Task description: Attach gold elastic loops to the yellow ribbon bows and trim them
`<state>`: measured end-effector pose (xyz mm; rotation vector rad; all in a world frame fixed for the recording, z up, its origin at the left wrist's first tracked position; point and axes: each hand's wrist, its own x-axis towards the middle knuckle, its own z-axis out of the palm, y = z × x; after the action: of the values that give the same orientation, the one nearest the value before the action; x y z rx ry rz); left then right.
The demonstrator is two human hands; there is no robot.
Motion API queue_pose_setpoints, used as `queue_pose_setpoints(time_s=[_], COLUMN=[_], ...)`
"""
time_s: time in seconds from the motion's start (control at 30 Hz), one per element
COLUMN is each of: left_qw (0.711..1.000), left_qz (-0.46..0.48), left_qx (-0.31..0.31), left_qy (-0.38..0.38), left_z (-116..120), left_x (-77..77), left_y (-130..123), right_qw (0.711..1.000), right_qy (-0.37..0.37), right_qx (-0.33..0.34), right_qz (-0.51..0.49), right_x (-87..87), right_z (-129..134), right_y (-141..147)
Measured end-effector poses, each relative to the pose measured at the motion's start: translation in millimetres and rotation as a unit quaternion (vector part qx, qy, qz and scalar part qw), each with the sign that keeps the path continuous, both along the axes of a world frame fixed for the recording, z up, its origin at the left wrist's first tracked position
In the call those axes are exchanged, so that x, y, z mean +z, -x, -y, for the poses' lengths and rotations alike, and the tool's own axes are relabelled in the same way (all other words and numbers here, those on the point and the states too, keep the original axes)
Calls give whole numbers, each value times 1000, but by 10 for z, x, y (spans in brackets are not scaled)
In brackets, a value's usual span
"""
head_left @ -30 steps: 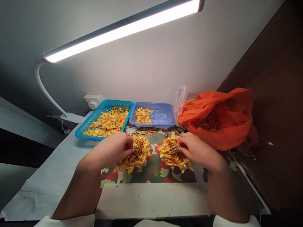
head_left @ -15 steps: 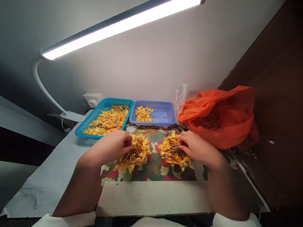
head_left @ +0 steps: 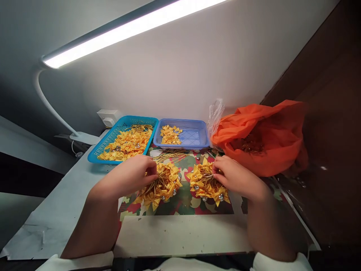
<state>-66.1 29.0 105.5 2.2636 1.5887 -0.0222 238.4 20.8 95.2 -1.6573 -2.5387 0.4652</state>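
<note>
My left hand (head_left: 142, 171) is closed, pinching the gold cords at the middle of a bundle of yellow ribbon flowers (head_left: 169, 188). To its right, my right hand (head_left: 227, 171) pinches the cords of a second bundle of yellow ribbon flowers (head_left: 203, 190). Small silver bells show among the petals of both bundles. The bundles are apart from each other, above a camouflage-patterned mat (head_left: 186, 208). My fingers partly hide the cord ends.
Behind the hands stand a teal basket (head_left: 94, 158) full of yellow ribbon pieces and a blue basket (head_left: 197, 145) with a few more. Loose gold cords (head_left: 176, 155) lie before them. An orange bag (head_left: 282, 162) sits at right; a white lamp (head_left: 52, 113) arches over from the left.
Both flower bundles have turned or shifted very slightly under my pinching fingers. The whole view has tilted a little; my grips look the same.
</note>
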Motion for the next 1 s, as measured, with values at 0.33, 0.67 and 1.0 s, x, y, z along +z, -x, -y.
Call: queue_pose_setpoints(time_s=[0.33, 0.67, 1.0], left_qw=[1000, 996, 998], left_qz=[-17, 20, 10], left_qx=[3, -76, -64], left_qy=[22, 34, 23], left_z=[22, 147, 71], left_x=[97, 134, 95], left_y=[-21, -11, 3], right_qw=[998, 998, 998], right_qy=[55, 57, 56], right_qx=[-12, -1, -14], right_qz=[0, 0, 11], right_x=[72, 73, 94], right_z=[-13, 13, 14], right_y=[23, 16, 21])
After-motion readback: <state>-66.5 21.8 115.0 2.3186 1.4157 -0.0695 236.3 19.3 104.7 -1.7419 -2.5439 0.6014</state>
